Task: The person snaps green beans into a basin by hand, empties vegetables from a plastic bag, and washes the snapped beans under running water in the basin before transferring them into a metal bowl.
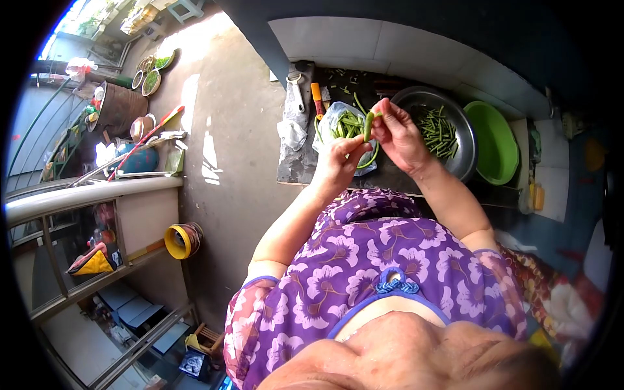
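My left hand (339, 162) pinches a long green bean (368, 126) between thumb and fingertips. Close beside it, my right hand (402, 140) is closed at the upper part of the same bean, its thumb and index finger pressed together. Just behind my left hand, a clear plastic bag (333, 112) holds more long beans (348, 125). A wide metal bowl (469, 151) stands to the right of my right hand, with many short bean pieces (437, 132) inside. Part of the bag is hidden by my hands.
A green basin (510, 146) stands right of the bowl. On the worktop's left lie a white peeler-like tool (296, 92), an orange-handled tool (316, 93) and a crumpled plastic bag (292, 134). Bean scraps (339, 77) lie at the back. A yellow bucket (177, 241) stands on the floor.
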Action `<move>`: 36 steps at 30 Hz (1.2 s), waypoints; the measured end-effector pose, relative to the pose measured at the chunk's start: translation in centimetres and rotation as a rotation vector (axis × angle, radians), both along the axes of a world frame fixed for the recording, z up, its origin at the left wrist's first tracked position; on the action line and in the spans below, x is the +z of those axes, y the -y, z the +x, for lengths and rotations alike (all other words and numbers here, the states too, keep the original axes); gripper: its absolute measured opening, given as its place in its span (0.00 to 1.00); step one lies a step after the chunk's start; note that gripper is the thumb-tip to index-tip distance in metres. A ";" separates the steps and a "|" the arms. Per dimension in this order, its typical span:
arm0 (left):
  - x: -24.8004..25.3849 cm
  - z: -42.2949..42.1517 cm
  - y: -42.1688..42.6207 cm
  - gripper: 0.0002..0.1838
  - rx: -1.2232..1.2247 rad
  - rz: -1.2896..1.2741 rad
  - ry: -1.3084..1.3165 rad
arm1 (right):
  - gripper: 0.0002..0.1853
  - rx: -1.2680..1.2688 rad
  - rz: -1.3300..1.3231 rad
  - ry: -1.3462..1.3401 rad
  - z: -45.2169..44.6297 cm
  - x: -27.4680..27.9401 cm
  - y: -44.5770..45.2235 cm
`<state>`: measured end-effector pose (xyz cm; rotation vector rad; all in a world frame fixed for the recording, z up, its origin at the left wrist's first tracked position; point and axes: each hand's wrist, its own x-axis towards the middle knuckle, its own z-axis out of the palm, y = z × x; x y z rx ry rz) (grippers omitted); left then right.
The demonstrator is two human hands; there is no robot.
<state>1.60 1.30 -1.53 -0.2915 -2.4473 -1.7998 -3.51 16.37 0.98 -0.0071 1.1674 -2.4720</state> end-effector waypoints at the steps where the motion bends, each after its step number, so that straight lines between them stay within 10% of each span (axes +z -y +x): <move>1: 0.1 0.1 0.0 0.10 0.022 0.027 0.009 | 0.15 -0.015 -0.001 -0.003 0.3 0.5 0.5; 4: 0.5 0.0 0.4 0.10 0.100 0.261 0.002 | 0.15 0.116 0.031 -0.121 -1.0 1.0 -1.2; 8: 2.6 -0.3 1.8 0.12 0.126 0.500 -0.081 | 0.19 0.076 1.037 -0.663 -2.1 -0.2 -2.1; 10: 4.0 -0.5 1.9 0.12 0.139 0.673 -0.043 | 0.17 0.167 1.201 -0.506 -3.5 -0.3 -2.7; 14: 2.1 -1.8 2.1 0.13 0.161 0.408 -0.348 | 0.19 -0.272 1.038 -0.606 -6.7 -4.4 -2.5; 18: 2.2 -2.1 1.3 0.22 0.201 -0.112 -0.461 | 0.22 0.614 0.528 0.039 -3.3 -0.4 -2.9; 20: 1.2 -2.0 0.8 0.24 0.099 -0.186 -0.455 | 0.20 0.534 -0.047 0.280 -0.7 -1.6 -2.1; 22: 1.3 -1.6 0.1 0.25 -0.005 -0.316 -0.456 | 0.18 0.313 -0.075 0.367 -0.2 0.2 -0.7; 24: 0.1 -1.5 -0.5 0.32 -0.014 -0.120 -0.388 | 0.14 0.248 -0.135 0.333 -1.2 -2.8 -1.9; 28: -2.5 -2.3 1.1 0.25 0.122 0.852 0.558 | 0.13 0.391 -0.129 0.330 0.6 -2.8 -1.2; 36: -3.9 -5.5 1.7 0.17 -0.064 0.970 0.743 | 0.18 0.474 0.042 0.441 3.0 -5.0 -1.4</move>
